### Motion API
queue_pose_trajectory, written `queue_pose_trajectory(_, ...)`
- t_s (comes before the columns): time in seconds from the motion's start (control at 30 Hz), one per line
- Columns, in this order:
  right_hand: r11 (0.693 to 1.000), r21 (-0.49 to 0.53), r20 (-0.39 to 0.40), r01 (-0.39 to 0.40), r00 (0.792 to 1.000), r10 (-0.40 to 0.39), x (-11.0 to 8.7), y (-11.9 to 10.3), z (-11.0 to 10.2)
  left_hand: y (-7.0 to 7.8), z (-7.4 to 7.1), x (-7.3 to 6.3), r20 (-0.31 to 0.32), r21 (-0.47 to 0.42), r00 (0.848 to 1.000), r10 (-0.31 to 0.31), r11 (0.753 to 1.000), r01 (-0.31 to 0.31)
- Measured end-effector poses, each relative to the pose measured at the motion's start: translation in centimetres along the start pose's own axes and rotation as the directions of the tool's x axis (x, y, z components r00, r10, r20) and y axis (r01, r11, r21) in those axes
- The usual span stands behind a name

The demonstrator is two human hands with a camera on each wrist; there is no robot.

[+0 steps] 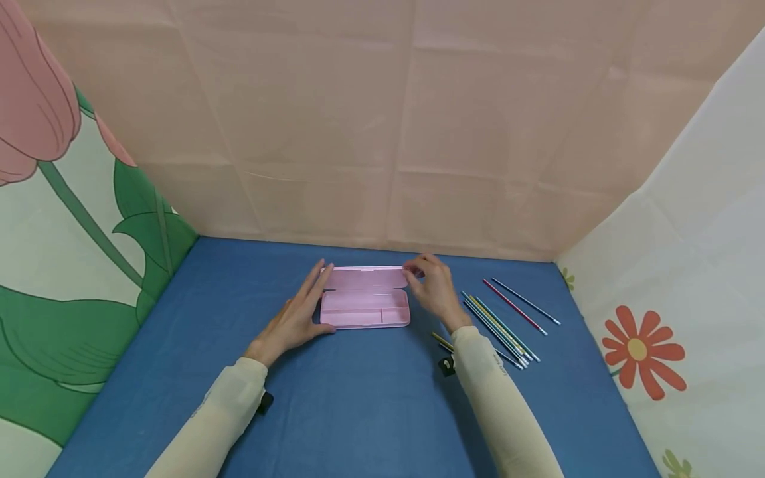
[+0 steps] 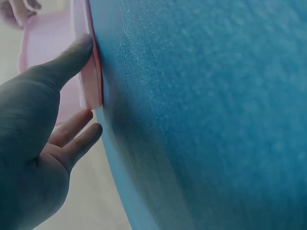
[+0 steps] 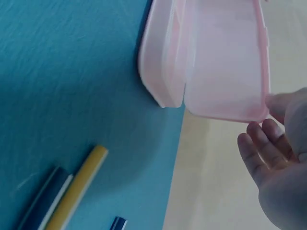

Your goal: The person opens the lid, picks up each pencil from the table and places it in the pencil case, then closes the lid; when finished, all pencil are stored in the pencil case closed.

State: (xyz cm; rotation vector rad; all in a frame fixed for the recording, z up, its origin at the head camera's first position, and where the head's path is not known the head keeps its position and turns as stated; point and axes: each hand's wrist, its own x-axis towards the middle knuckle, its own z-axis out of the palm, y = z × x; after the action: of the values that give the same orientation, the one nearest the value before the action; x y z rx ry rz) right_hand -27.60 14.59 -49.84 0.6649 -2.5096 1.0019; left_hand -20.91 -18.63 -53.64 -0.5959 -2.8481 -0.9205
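Note:
A translucent pink pencil case (image 1: 365,318) lies open on the blue table, its lid (image 1: 366,278) tipped back on the far side. The tray has compartments with no pencils in them. At its left end, my left hand (image 1: 293,318) spreads straight fingers along the side, the thumb (image 2: 76,52) against the front wall. My right hand (image 1: 435,289) pinches the lid's far right corner between thumb and fingers (image 3: 261,143). Several pencils (image 1: 496,328) lie to the right of the case, some partly hidden under the right forearm.
A red pencil (image 1: 515,307) and a dark blue one (image 1: 526,301) lie apart from the bunch, further right. Beige cloth (image 1: 382,133) hangs behind the table (image 1: 346,411); printed floral cloth (image 1: 705,265) lines the sides.

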Motion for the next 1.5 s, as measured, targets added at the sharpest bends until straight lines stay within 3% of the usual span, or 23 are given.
queue_pose_trajectory(0.23, 0.997, 0.053, 0.071, -0.047, 0.997, 0.043, -0.6, 0.9, 0.2, -0.4, 0.0, 0.3, 0.004, -0.026, 1.0, 0.005, 1.0, -0.005)
queue_pose_trajectory(0.4, 0.995, 0.047, 0.191, -0.083, 0.979, 0.073, -1.1, 1.4, 0.2, -0.5, -0.1, 0.5, 0.033, -0.024, 0.999, -0.038, 0.999, 0.038)
queue_pose_trajectory(0.47, 0.994, 0.036, 0.262, -0.102, 0.961, 0.089, -1.3, 1.6, 0.2, -0.6, -0.1, 0.5, 0.055, -0.027, 0.997, -0.062, 0.998, 0.064)
queue_pose_trajectory(0.6, 0.989, -0.003, 0.403, -0.145, 0.905, 0.134, -1.9, 1.7, 0.4, -0.8, -0.1, 0.5, 0.1, -0.039, 0.991, -0.09, 0.995, 0.094)
queue_pose_trajectory(0.73, 0.985, -0.062, 0.486, -0.16, 0.857, 0.17, -2.3, 2.0, 0.9, -1.0, -0.2, 0.3, 0.134, -0.023, 0.985, -0.109, 0.993, 0.113)
queue_pose_trajectory(0.97, 0.976, -0.138, 0.536, -0.168, 0.816, 0.216, -2.9, 1.9, 1.3, -1.1, -0.2, 0.4, 0.178, 0.007, 0.976, -0.129, 0.992, 0.13)
queue_pose_trajectory(1.3, 0.968, -0.208, 0.571, -0.14, 0.786, 0.237, -3.0, 2.0, 1.4, -1.3, -0.3, 0.5, 0.209, 0.027, 0.965, -0.161, 0.987, 0.158)
queue_pose_trajectory(1.5, 0.965, -0.229, 0.58, -0.126, 0.778, 0.239, -3.0, 2.0, 1.4, -1.5, -0.3, 0.5, 0.176, 0.009, 0.974, -0.145, 0.989, 0.145)
